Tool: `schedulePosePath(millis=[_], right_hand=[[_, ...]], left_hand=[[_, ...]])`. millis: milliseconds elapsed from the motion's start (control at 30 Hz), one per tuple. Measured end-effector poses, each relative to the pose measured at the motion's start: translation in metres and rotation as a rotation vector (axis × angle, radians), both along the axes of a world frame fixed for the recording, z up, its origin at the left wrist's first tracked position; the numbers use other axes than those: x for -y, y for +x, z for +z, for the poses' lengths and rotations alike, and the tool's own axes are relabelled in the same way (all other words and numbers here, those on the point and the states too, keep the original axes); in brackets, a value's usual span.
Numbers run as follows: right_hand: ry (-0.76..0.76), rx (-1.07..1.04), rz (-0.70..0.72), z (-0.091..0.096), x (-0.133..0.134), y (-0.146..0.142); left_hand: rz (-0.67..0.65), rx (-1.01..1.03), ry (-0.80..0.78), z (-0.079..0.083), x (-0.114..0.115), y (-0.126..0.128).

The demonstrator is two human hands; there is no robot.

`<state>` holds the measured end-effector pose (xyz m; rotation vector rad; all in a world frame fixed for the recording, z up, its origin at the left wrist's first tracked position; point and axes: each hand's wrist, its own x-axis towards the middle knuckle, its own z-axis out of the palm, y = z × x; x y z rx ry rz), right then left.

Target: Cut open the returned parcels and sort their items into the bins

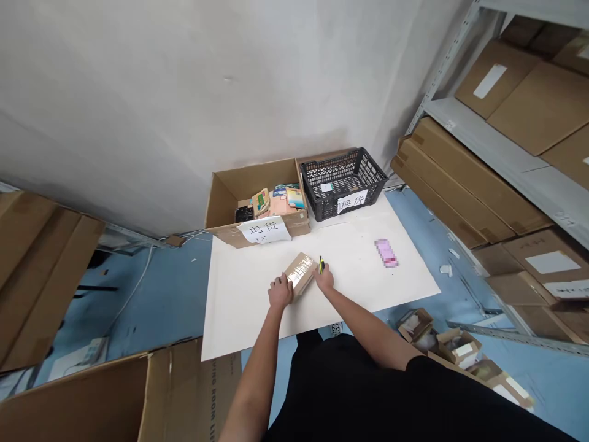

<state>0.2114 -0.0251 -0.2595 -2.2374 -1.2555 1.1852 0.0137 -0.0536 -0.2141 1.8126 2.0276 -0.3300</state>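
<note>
A small cardboard box (pixel 301 269) with shiny clear tape across its top sits at a slant on the white table (pixel 239 301). My left hand (pixel 280 291) grips its left side, fingers bent over the edge. At the box's right edge is my right hand (pixel 324 278), closed round a yellow and black box cutter (pixel 321 264) that points up and away from me. Whether the blade is out is too small to tell.
Behind the box stand an open carton (pixel 211 205) with assorted small packages and a black plastic crate (pixel 317 209), both with handwritten paper labels. A pixelated pink item (pixel 386 253) lies on the right. Shelves with cartons (pixel 529 92) rise at right; a big open carton (pixel 159 393) is lower left.
</note>
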Motion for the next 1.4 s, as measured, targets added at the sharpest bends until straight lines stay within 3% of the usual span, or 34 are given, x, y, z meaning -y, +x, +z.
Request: schedulePosePath(millis=[133, 233, 300, 400, 467, 533, 633, 733, 867, 967, 1133, 1400], right_hand=[[-0.025, 0.026, 0.092, 0.02, -0.068, -0.009], [0.032, 0.06, 0.197, 0.033, -0.094, -0.001], [0.089, 0.089, 0.187, 0.036, -0.084, 0.01], [0.119, 0.088, 0.199, 0.026, -0.034, 0.027], [0.055, 0.06, 0.248, 0.014, 0.005, 0.033], [-0.017, 0.031, 0.237, 0.004, 0.03, 0.037], [-0.049, 0.042, 0.153, 0.002, 0.022, 0.042], [0.003, 0.088, 0.114, 0.013, -0.021, 0.051], [0.069, 0.08, 0.105, 0.022, -0.059, 0.073], [0.035, -0.061, 0.097, 0.019, -0.046, 0.098], [-0.086, -0.295, 0.205, 0.011, -0.008, 0.126], [-0.141, -0.376, 0.246, 0.017, -0.017, 0.12]], left_hand=[[-0.061, 0.039, -0.063, -0.003, 0.04, 0.015], [-0.117, 0.078, -0.005, 0.001, 0.042, 0.025], [-0.188, 0.059, 0.06, 0.006, 0.026, 0.026], [-0.439, 0.045, 0.032, 0.01, -0.01, 0.022], [-0.596, 0.053, -0.028, 0.008, -0.029, 0.018], [-0.644, 0.056, -0.064, 0.004, -0.037, 0.016], [-0.489, 0.027, -0.041, -0.006, -0.028, 0.025], [-0.249, -0.037, 0.049, -0.016, -0.006, 0.05], [-0.171, -0.066, 0.119, -0.023, 0.015, 0.08], [-0.169, -0.069, 0.118, -0.026, 0.018, 0.084], [-0.17, -0.074, 0.11, -0.028, 0.014, 0.08], [-0.174, -0.084, 0.094, -0.026, 0.012, 0.079]])
